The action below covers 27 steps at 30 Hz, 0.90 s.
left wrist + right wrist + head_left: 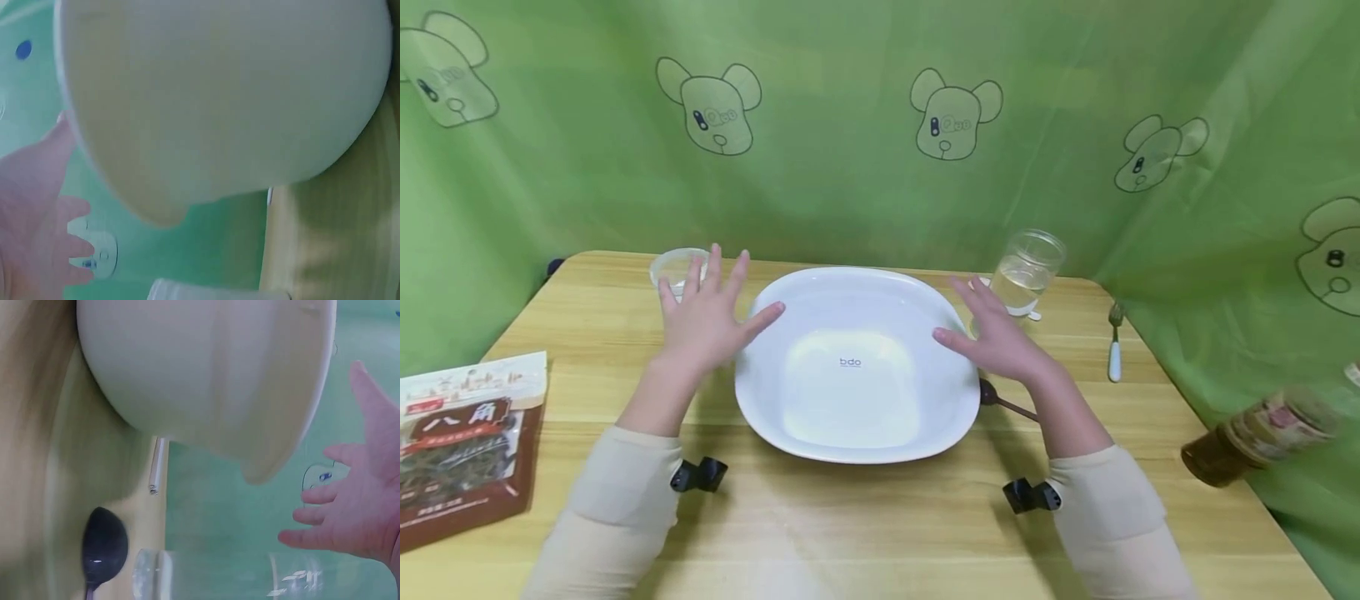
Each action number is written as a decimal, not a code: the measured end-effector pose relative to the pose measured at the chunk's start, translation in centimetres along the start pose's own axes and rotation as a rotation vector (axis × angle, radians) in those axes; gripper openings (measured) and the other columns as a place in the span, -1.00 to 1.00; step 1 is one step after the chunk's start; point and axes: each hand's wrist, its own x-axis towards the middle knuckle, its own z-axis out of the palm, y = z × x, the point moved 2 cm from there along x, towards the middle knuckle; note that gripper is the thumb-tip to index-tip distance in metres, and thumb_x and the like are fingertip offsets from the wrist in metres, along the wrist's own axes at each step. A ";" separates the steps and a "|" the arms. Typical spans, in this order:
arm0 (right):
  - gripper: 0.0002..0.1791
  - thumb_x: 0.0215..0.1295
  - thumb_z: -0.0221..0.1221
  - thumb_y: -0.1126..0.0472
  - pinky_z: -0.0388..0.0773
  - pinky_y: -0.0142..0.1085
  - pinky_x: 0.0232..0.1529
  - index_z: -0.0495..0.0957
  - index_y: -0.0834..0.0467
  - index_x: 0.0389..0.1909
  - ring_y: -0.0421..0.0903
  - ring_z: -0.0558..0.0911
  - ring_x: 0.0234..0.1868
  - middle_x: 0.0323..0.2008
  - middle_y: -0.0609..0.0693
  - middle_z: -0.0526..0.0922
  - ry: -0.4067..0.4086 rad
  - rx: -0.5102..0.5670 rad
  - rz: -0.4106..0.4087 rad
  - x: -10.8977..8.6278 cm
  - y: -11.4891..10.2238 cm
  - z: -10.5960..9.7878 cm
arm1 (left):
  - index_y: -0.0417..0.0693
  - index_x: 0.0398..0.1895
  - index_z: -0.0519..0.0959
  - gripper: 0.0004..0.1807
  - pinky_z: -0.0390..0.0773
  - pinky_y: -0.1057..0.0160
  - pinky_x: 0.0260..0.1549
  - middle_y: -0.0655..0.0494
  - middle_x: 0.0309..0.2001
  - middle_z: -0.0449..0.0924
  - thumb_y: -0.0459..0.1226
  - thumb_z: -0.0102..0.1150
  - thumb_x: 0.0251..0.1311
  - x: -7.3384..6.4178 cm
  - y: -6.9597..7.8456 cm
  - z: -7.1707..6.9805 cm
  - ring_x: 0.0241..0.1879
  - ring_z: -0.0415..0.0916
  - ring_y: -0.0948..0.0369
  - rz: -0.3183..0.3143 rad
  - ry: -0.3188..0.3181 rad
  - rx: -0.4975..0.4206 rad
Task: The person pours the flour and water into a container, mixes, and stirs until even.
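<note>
A white oval basin [850, 417] marked "bdo" stands in the middle of the wooden table. My left hand [703, 325] hovers at its left rim with fingers spread. Over the right rim my right hand [1000, 333] is held the same way, fingers stretched out. Neither hand grips anything; in the left wrist view the left thumb [59, 128] lies close by the rim, and contact cannot be told. The right wrist view has the right hand [356, 494] apart from the basin wall [187, 369]. A dark ladle [104, 544] lies beside the basin, partly hidden in the head view.
Behind the left hand stands a clear plastic bowl [662, 265]. A glass jar of clear liquid [1022, 279] is at the back right. Further right lie a fork [1115, 350] and a dark bottle or jar [1247, 442]. A spice bag [467, 450] lies left. Green curtain [850, 192] encloses the table.
</note>
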 end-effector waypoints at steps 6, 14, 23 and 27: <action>-0.19 0.11 0.05 -0.08 -0.14 0.08 0.18 -0.11 0.03 0.32 0.04 -0.17 0.27 0.30 0.09 -0.13 0.056 0.198 -0.018 -0.4 1.7 0.7 | 0.17 0.31 -0.40 -0.01 -0.70 -0.12 0.00 0.01 0.29 -0.55 0.34 -0.23 -0.08 0.2 -2.6 -0.5 0.23 -0.60 0.02 -0.072 0.123 -0.176; -0.28 0.18 0.03 0.14 0.02 0.05 0.15 -0.10 0.02 0.32 0.16 -0.06 0.23 0.29 0.16 -0.13 0.056 0.648 0.069 -0.5 3.6 2.8 | 0.23 0.32 -0.33 0.09 -0.40 -0.06 0.15 0.10 0.32 -0.32 0.14 0.17 -0.18 0.5 -5.5 0.8 0.26 -0.34 0.06 -0.213 0.311 -0.573; -0.33 0.21 -0.09 0.34 0.36 0.00 -0.07 -0.12 0.06 0.32 0.23 0.16 0.12 0.24 0.28 -0.07 0.048 1.018 0.100 -0.3 4.4 4.2 | 0.22 0.32 -0.27 0.10 -0.20 0.19 0.19 0.18 0.32 -0.24 0.02 0.27 -0.22 1.5 -8.3 3.0 0.24 -0.26 0.28 -0.325 0.472 -0.811; -0.32 0.21 -0.09 0.37 0.46 -0.08 -0.16 -0.11 0.05 0.32 0.17 0.32 0.02 0.22 0.26 -0.01 0.024 1.123 0.104 -0.4 4.7 4.8 | 0.21 0.32 -0.35 0.16 -0.22 0.16 0.19 0.09 0.32 -0.27 0.02 0.29 -0.24 1.7 -9.0 4.4 0.25 -0.27 0.22 -0.404 0.435 -0.896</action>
